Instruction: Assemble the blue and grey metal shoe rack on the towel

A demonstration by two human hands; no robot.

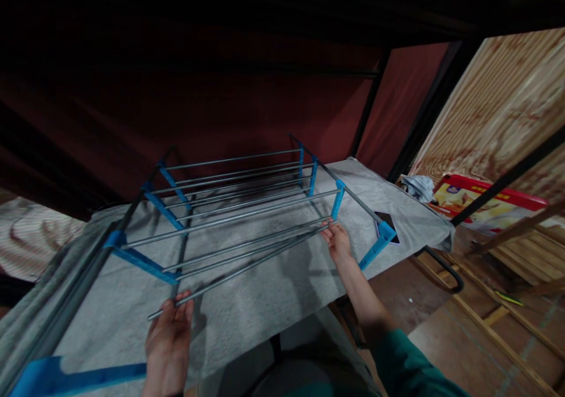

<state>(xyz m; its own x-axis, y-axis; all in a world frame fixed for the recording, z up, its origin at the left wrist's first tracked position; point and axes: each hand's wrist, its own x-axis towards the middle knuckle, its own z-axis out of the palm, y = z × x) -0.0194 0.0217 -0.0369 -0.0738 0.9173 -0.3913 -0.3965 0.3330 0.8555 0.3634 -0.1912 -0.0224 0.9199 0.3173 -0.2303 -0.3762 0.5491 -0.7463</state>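
Metal rod: held slantwise along the near side of a blue-and-grey rack, above a grey cloth. Its left end lies lower and nearer the wearer than its right.

Left hand: palm up, fingers curled and pinching the rod a little in from its left end, which projects past them. Right hand: fingertips closed about the rod near its right end; whether they also touch the neighbouring rod cannot be determined.

Rack: rods span between blue brackets on the left and right. The left end of the held rod lies apart from the near left bracket. Its right end is close to the right middle bracket; contact there cannot be confirmed.

Step in hand, in this inspector's judgement: positioning the rod against the rack with both hands. The next move appears to call for raising the left end toward the bracket while the right fingertips steady the other end, without knocking the adjacent rods.
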